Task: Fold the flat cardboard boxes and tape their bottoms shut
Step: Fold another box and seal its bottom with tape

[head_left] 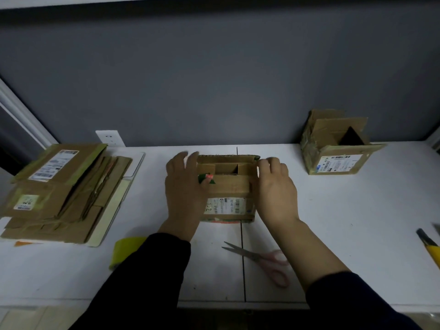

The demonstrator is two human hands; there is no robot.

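A small brown cardboard box (228, 184) stands in the middle of the white table (345, 210), its flaps partly folded inward and a dark gap still showing between them. A white label faces me on its near side. My left hand (183, 186) lies against the box's left side, fingers straight, thumb on the near flap. My right hand (273, 184) presses the right side, fingers bent over the top edge. A roll of yellow-green tape (123, 252) lies near my left sleeve, partly hidden by it.
A stack of flat cardboard boxes (59, 191) lies at the left. A folded box (335, 146) with upright flaps stands at the back right. Pink-handled scissors (259, 260) lie in front of me. A yellow-and-black tool (429, 246) is at the right edge.
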